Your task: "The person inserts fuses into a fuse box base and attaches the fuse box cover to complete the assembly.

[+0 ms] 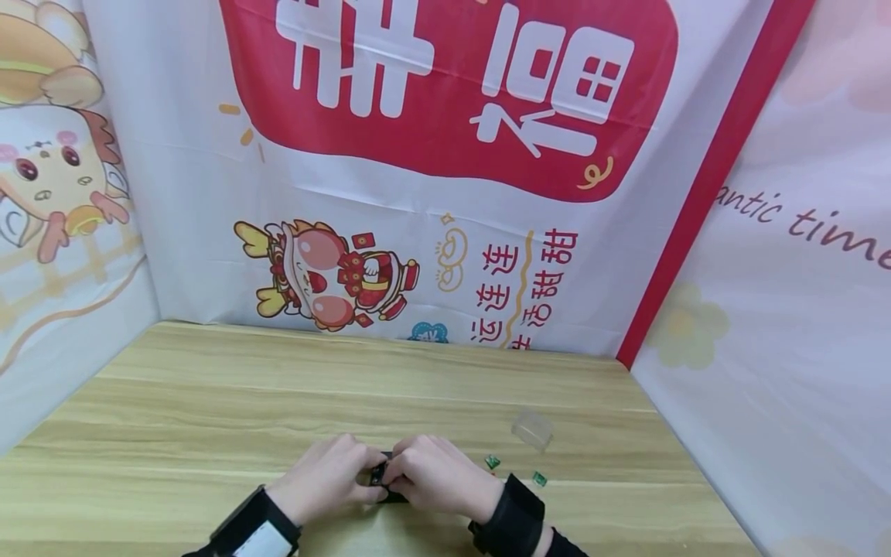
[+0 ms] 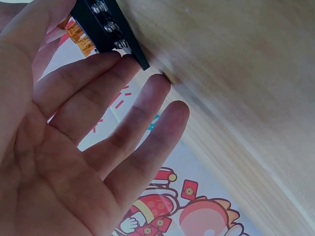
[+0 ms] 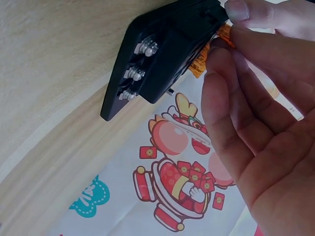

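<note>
A black plastic block [image 3: 167, 54] with a flat flange, a row of silver screws [image 3: 134, 73] and a translucent orange part [image 3: 198, 65] stands on the table between the hands. My left hand [image 1: 332, 473] holds the block from the left side. In the left wrist view, fingertips touch the flange edge of the black block [image 2: 106, 34], and the other two fingers extend past it. Thumb and forefinger of my right hand [image 1: 440, 473] pinch at the orange part, at the block's top corner. What lies between those fingertips is mostly hidden.
Two small green pieces [image 1: 493, 462] lie on the wooden table [image 1: 278, 387] to the right of the right hand. Behind them is a clear plastic box or lid [image 1: 532, 430]. Printed cloth walls [image 1: 445, 255] enclose the table at the back and sides.
</note>
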The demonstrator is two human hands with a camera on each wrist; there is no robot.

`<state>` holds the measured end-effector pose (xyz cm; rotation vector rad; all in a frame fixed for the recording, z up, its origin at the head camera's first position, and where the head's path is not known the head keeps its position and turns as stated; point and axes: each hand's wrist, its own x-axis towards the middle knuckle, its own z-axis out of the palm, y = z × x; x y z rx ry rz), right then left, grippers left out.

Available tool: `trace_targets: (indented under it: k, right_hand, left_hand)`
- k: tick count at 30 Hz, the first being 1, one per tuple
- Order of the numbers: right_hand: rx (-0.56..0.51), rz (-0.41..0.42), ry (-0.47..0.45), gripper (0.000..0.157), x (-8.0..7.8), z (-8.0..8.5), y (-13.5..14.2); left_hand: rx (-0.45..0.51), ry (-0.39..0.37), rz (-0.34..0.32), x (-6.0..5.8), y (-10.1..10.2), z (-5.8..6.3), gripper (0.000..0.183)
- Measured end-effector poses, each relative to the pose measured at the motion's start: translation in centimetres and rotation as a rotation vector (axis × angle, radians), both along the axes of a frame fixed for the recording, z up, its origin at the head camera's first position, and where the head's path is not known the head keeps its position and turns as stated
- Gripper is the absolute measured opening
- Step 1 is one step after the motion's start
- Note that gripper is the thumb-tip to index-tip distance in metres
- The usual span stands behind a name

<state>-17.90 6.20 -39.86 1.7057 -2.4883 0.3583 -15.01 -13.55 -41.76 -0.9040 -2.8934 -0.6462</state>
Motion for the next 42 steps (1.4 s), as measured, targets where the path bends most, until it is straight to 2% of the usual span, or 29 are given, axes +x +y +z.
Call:
trace_targets:
  k: [14, 28, 36, 42]
  right_hand:
    - [-0.004, 0.0, -0.016, 0.014, 0.06, 0.01, 0.16]
    - [-0.022, 0.016, -0.026, 0.013, -0.28, -0.25, 0.14]
    - [-0.034, 0.015, 0.016, 0.015, -0.16, -0.24, 0.26]
    - [-0.023, 0.003, 0.015, 0.016, -0.19, -0.3, 0.23]
  left_hand:
    - [-0.004, 0.008, -0.004, -0.01, -0.01, -0.1, 0.011]
    - [0.011, -0.038, 0.004, -0.19, -0.17, -0.1, 0.019]
    - [0.013, -0.04, 0.002, -0.36, -0.19, -0.21, 0.019]
    - [0.014, -0.021, -0.004, -0.38, -0.25, -0.28, 0.016]
